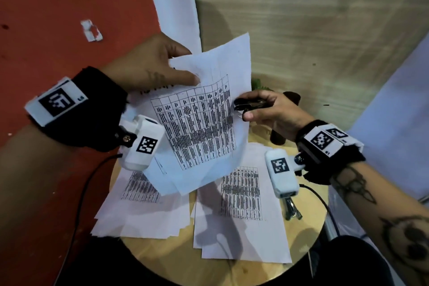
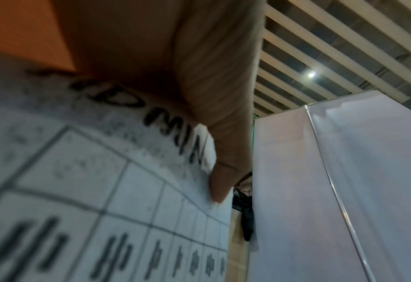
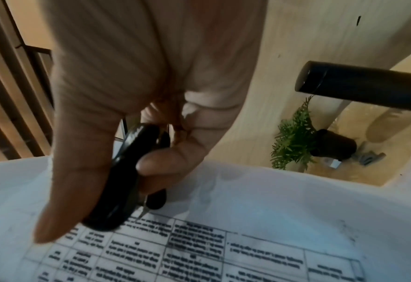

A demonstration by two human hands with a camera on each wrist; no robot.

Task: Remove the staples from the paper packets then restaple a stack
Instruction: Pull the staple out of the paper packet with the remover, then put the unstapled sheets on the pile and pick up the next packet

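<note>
Your left hand (image 1: 148, 65) pinches the packet (image 1: 204, 111) aloft, exposing its edge | your right hand (image 1: 267, 109) grips the staple remover (image 1: 246, 104) against it.

- paper packet (image 1: 204, 121): white, black printed grid table
- staple remover (image 3: 124, 181): glossy black
- round table (image 1: 308, 213): light wood
- wall (image 1: 58, 7): red-orange
- plant (image 3: 293, 139): green

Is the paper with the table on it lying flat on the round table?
No, the left hand holds the paper packet up in the air above the round table, where other sheets lie.
</note>
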